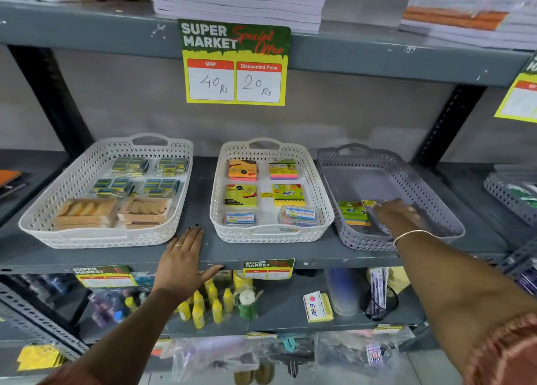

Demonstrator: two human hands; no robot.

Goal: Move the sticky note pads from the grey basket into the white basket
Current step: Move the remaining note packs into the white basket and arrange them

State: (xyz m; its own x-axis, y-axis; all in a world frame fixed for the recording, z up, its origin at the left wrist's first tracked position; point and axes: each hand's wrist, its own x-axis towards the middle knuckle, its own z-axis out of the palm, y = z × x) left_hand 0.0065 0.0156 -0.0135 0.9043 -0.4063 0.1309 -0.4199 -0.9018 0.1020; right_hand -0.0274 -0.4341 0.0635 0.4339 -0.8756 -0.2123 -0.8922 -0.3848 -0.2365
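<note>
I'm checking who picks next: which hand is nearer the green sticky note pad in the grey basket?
Right. The right hand reaches inside the grey basket, beside the green sticky note pad; the left hand rests flat on the shelf edge, beyond the white basket.

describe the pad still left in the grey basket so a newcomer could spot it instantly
On the middle shelf, go to the grey basket, rightmost of three. Near its front left lies a green sticky note pad, beside the right hand. It is the only pad there; the others fill the white basket.

Even, dim indoor light w/ soft shadows; wide-angle bends the grey metal shelf edge (87,40); right hand (399,214) motion-blurred.
</note>
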